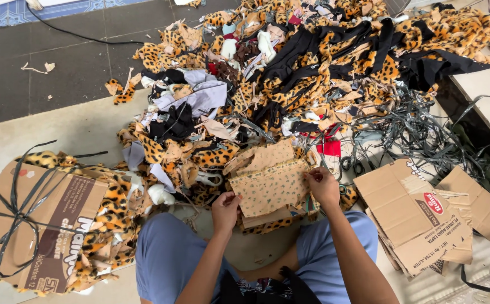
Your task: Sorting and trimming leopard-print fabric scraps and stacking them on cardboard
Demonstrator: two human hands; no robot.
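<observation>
Both hands, left [225, 209] and right [322, 187], pinch a spotted fabric piece [270, 188]. Risk: it slips into the scrap pile [267, 84], getting lost among lookalikes.

left hand [225, 209] + right hand [322, 186] | gripping tan patterned fabric piece [270, 188] | leopard-print scrap pile [290, 73]

Both forearms reach forward, left hand [225, 209] and right hand [322, 186] each pinched shut, knuckles up.

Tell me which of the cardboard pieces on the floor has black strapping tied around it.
The brown box at far left, by the person's left knee: black straps cross over it. The flattened cardboard on the right lies bare, with loose straps only beside it.
</observation>
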